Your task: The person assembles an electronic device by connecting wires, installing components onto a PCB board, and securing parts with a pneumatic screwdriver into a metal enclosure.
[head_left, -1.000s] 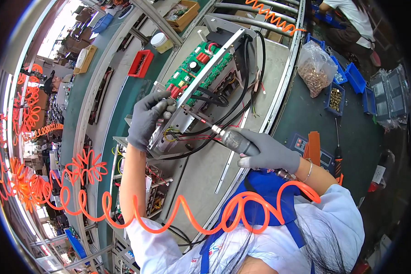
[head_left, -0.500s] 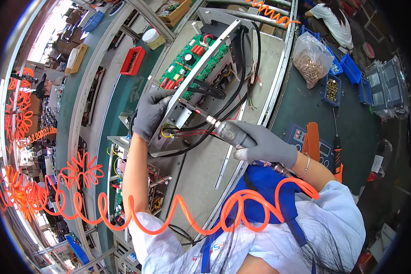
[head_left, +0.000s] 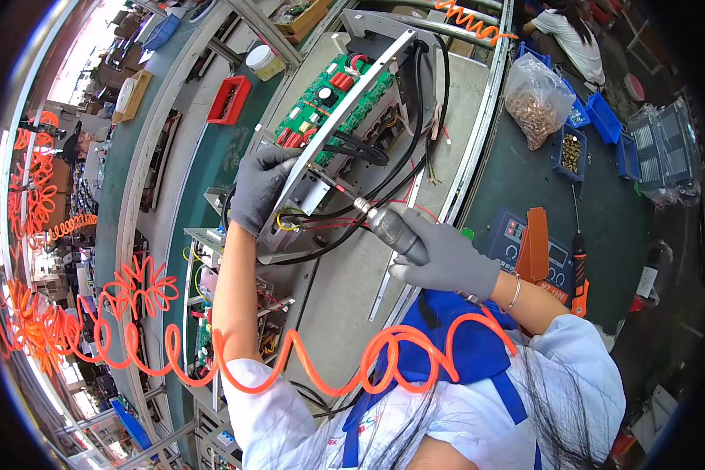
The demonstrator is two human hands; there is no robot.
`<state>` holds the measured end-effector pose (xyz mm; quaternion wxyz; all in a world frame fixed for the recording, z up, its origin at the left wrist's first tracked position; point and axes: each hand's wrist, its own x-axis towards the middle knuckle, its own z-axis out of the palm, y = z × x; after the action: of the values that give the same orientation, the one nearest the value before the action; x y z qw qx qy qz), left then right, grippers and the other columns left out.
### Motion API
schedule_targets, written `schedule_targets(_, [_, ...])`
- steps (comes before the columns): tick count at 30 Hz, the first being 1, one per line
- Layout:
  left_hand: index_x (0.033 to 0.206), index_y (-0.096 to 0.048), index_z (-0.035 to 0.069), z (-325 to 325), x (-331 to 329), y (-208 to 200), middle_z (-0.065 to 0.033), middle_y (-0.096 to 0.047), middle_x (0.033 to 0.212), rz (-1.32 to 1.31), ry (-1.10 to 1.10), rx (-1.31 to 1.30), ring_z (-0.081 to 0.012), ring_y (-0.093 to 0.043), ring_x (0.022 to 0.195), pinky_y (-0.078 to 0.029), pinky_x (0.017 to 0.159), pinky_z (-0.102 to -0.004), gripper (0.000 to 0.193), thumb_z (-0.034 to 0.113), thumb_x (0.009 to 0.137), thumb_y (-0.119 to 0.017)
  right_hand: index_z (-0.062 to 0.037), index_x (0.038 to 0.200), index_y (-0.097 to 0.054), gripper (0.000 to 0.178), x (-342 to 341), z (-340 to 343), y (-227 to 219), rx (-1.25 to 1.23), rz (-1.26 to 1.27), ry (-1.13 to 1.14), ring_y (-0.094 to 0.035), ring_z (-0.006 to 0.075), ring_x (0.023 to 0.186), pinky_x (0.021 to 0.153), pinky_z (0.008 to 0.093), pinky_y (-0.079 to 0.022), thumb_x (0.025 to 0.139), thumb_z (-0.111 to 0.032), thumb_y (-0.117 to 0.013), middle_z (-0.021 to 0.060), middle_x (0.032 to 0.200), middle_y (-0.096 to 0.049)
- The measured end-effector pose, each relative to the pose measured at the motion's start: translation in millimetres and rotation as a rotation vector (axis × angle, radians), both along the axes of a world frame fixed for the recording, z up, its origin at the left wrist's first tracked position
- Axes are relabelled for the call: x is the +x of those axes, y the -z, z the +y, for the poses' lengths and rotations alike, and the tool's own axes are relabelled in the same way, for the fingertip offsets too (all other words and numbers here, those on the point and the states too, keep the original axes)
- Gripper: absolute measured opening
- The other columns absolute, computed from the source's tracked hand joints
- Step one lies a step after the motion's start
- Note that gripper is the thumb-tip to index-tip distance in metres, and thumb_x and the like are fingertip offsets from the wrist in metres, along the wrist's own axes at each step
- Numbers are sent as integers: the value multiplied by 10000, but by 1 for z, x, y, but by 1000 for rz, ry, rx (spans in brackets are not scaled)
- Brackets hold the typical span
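A metal chassis holds a green circuit board with red and black parts, and thick black cables loop out of it. My gloved left hand grips the near end of its pale metal panel; the fingertips are partly hidden behind the edge. Wrapped in my gloved right hand is a grey pneumatic screwdriver. Its long bit points up and left, with the tip at the panel beside my left fingers. An orange coiled air hose runs across below both forearms.
Right of the rail, a dark green bench carries a bag of small brownish parts, blue bins, one with brass-coloured pieces, and an orange-black screwdriver. A red bin stands left. Another opened chassis sits nearer me. A person crouches far right.
My right hand has shifted slightly on the screwdriver, its wrist a little lower. The orange hose has swung left. My left hand stays at the panel, and the chassis has barely moved.
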<state>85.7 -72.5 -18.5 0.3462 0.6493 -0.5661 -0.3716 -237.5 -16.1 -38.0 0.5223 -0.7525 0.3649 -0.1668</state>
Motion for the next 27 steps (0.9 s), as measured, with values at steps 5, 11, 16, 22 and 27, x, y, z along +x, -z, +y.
schedule_targets(5, [1079,-675,-21,1,0,-4,-39,-680,906,18,49,38,-89,-599,808,-476,736,-232,245,54,848,-641,-56,1421,-299,854,1,2,4,-149,152,14,-632,388,865,746,404,-501,724,-389,-663,222,1097,-579])
schedule_targets(11, [1089,-671,-23,8,3,-7,-46,-679,920,110,38,60,-93,-602,809,-481,740,-231,259,40,840,-632,-43,1385,-366,771,5,5,6,4,36,13,-632,266,691,640,353,-505,740,-341,-667,128,855,-611])
schedule_targets(16, [1081,-677,-19,6,2,-6,-56,-686,932,117,32,66,-96,-606,823,-481,756,-236,269,19,820,-627,-24,1384,-370,687,7,3,3,619,-372,26,-585,86,586,519,251,-496,785,-204,-653,50,805,-583])
schedule_targets(22, [1069,-687,-12,6,2,-5,-59,-689,933,147,42,66,-98,-602,830,-477,763,-240,276,-2,801,-623,-38,1386,-379,676,3,-2,-11,732,-371,30,-582,100,590,508,255,-498,786,-198,-646,65,835,-587])
schedule_targets(27, [1070,-689,-2,5,-3,-4,-56,-684,943,126,71,28,-105,-603,837,-475,772,-241,276,-7,807,-608,-43,1390,-374,685,0,-2,-11,630,-354,45,-571,90,596,497,252,-491,788,-210,-653,56,823,-578])
